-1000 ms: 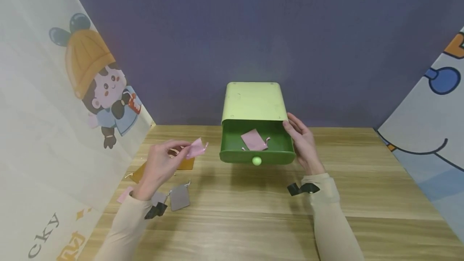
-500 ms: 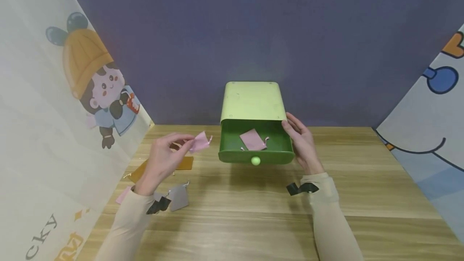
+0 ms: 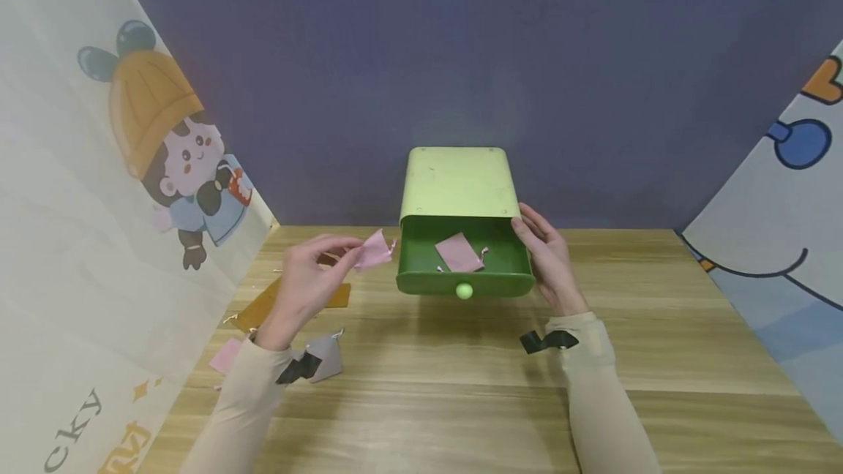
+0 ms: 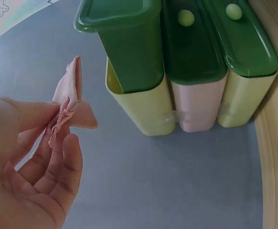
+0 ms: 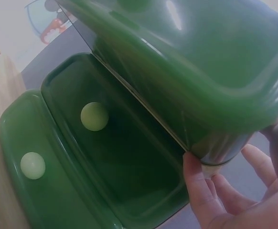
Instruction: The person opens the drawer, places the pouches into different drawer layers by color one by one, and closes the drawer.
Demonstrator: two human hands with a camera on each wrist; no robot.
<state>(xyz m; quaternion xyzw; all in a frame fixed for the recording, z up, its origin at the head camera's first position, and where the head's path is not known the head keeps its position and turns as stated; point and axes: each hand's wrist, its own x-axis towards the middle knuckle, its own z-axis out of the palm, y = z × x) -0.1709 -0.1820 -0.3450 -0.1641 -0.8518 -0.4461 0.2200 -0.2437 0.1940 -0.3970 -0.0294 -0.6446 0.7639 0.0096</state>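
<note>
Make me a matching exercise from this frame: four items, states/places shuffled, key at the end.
Column 1
1. Left hand
2. Right hand
3. Top drawer
4. Grey pouch

Column 2
A. Pulled out, with a folded-flat pink pouch lying inside
B. Lies on the wooden table
C. Pinches a raised pink pouch
D. Touches the pale green casing at its right front edge

Pairs: 1-C, 2-D, 3-A, 4-B
</note>
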